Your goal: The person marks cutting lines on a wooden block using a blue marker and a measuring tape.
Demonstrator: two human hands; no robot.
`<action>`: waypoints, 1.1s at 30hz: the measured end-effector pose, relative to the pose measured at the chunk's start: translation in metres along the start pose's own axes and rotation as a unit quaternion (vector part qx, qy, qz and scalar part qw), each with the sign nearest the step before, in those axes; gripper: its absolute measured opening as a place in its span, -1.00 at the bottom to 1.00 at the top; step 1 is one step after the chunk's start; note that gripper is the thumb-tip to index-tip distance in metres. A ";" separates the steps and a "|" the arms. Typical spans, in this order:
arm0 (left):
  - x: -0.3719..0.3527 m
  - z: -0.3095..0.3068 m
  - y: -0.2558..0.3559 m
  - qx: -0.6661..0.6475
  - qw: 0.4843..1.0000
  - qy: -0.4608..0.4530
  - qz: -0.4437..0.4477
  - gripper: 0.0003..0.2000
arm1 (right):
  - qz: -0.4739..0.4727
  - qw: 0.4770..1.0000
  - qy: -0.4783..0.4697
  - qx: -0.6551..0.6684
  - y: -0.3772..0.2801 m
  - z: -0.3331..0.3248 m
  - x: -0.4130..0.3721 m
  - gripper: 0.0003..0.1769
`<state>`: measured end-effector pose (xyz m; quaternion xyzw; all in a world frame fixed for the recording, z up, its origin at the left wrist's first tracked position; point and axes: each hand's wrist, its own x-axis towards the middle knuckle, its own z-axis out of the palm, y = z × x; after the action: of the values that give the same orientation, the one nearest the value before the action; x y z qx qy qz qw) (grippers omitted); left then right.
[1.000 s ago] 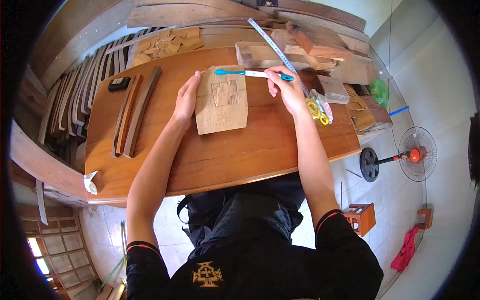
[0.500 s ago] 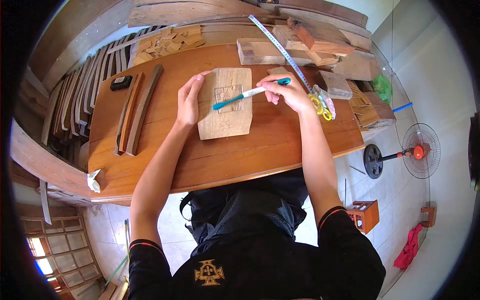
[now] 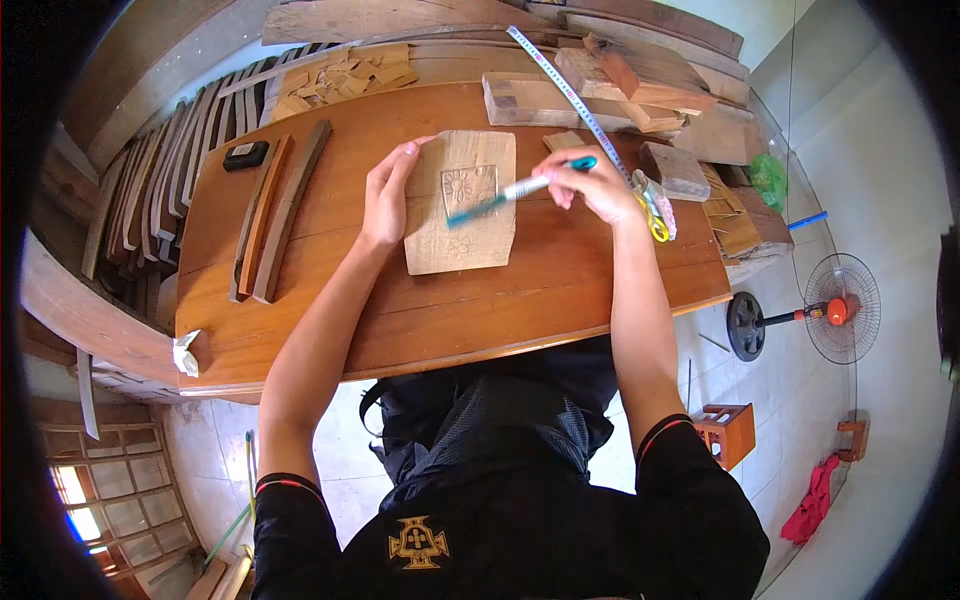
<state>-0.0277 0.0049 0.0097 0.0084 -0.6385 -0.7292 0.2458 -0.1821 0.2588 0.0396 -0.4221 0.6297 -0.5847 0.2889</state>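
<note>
Right hand [image 3: 590, 187] (blurred toothbrush [image 3: 510, 193] gripped) nears carved board [image 3: 462, 215].

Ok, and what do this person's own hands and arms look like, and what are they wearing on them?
The left hand and right hand are bare, with no gloves, and no watch or bracelet shows on either wrist. The forearms are uncovered too. The short black sleeves of the shirt have a thin red stripe near the cuffs, and a gold emblem marks its front.

glossy brown wooden table [image 3: 540, 300], three narrow wooden strips [image 3: 290, 210], small black object [image 3: 245, 156], crumpled white paper [image 3: 186, 354], yellow-handled scissors [image 3: 657, 220]
</note>
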 end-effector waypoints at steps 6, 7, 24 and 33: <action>-0.001 0.001 0.000 -0.016 1.000 -0.004 -0.005 -0.58 | -0.068 0.988 0.118 0.074 -0.001 0.008 0.007 -0.80; -0.001 0.000 -0.001 -0.012 1.000 -0.004 -0.005 -0.58 | -0.043 0.994 0.088 0.052 -0.002 0.006 0.004 -0.80; 0.001 -0.002 -0.002 -0.004 1.000 -0.008 -0.002 -0.53 | 0.011 0.999 0.035 0.001 -0.003 0.008 0.000 -0.78; 0.001 -0.002 -0.001 -0.009 1.000 -0.008 -0.011 -0.53 | -0.015 0.997 0.061 0.039 0.004 0.006 0.005 -0.77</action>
<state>-0.0284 0.0031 0.0093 0.0078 -0.6335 -0.7378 0.2329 -0.1799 0.2517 0.0356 -0.3837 0.6165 -0.6374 0.2578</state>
